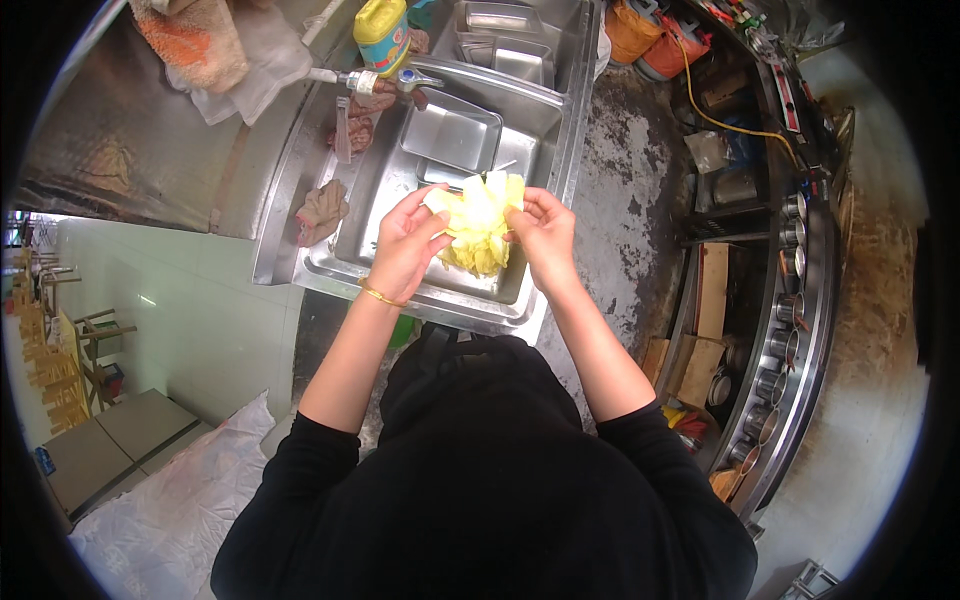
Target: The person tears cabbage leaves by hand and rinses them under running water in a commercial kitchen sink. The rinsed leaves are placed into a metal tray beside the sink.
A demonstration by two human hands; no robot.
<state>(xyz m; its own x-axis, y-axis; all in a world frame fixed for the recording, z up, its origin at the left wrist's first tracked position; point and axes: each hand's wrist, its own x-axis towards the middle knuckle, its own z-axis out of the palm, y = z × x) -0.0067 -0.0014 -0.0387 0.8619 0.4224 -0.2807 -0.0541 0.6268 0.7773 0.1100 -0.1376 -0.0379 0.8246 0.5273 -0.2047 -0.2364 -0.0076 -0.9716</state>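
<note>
Both hands hold a crumpled bright yellow cloth (480, 225) by its sides, above the near part of a stainless steel sink basin (375, 259). My left hand (409, 240), with a gold-coloured bangle at its wrist, pinches the cloth's left edge between thumb and fingers. On the opposite edge, my right hand (544, 232) has its thumb and fingers closed on the cloth. Glare washes out the cloth's middle, so its exact material is hard to tell. Beyond it, a rectangular metal tray (452, 131) lies in the basin, overlapping another metal tray that is partly hidden.
A tap (409, 81) reaches over the basin's far left. Brownish rags (322, 212) lie on the left ledge, near a yellow jug (381, 30). A second basin beyond holds metal trays (521, 61). Along the right runs a rack with several metal pots (784, 343).
</note>
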